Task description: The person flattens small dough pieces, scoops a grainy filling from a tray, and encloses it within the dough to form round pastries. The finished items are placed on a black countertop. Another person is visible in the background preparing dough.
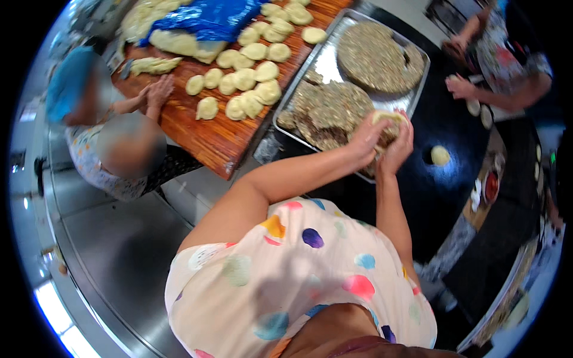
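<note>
Upper right of centre, left hand (365, 141) and right hand (399, 148) together cup dough (391, 115) around filling (390, 132); even pressure advisable.

Black bench (433, 197): bluish-white glare spot.
Blue plastic sheet (200, 27): glints on creases.
Spotted shirt (310, 262): evenly lit, soft shadow.
Left co-worker (89, 146): 2 blurred patches.
Steel surface (116, 256): edge bowed by fisheye.

From my position, a reddish-brown wooden table (203, 128) occupies the upper left; a glossy black worktop (433, 191) stands to its right, reflecting bluish glare. Grey sheet metal (113, 238) lines the left side; bright rectangular panels (52, 307) glow lower left
</note>
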{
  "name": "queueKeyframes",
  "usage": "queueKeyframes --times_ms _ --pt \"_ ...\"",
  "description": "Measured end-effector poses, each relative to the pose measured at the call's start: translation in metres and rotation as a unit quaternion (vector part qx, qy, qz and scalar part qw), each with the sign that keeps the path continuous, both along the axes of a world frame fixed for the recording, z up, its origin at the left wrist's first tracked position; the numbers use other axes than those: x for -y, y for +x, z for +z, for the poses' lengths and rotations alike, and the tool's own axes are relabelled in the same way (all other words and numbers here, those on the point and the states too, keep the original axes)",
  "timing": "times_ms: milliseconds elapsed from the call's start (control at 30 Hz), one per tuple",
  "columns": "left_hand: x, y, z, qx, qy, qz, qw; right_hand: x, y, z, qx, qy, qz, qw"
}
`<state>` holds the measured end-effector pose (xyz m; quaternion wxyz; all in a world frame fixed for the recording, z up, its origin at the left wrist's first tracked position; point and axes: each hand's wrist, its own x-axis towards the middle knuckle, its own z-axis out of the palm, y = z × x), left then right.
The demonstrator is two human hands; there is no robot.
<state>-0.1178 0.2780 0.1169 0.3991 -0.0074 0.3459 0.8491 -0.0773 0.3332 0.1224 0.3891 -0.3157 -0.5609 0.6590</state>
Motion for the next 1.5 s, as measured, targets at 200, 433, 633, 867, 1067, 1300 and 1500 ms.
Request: queueKeyframes --times_ms 200,433,633,867,1067,1300,1500 --pt "-0.012 0.003 -0.005 0.029 0.017 0.035 0.999 -0.008 0.003 -0.013 -0.008 0.057 0.005 0.998" --pt "-0.004 -0.016 -0.016 0.089 0.026 -0.023 0.995 -0.018 0.004 -0.014 -0.006 0.088 0.128 0.988" --pt "-0.011 -0.031 -0.008 0.044 -0.056 -0.080 0.994 -0.047 -0.010 -0.023 0.018 -0.121 0.213 0.969" --pt "-0.014 -0.038 -0.031 -0.149 -0.360 0.032 0.920 0.008 -0.015 -0.003 0.097 0.239 0.088 0.962" --pt "-0.019 -0.045 -0.022 -0.159 -0.267 -0.013 0.950 0.003 -0.013 0.002 0.013 0.140 0.079 0.987" --pt "0.010 -0.053 0.001 0.075 -0.007 -0.111 0.991 -0.028 -0.023 -0.010 -0.193 -0.439 0.065 0.875" --pt "-0.007 -0.032 -0.008 -0.060 -0.084 0.001 0.995 0.007 -0.033 -0.002 -0.067 -0.087 -0.012 0.994"
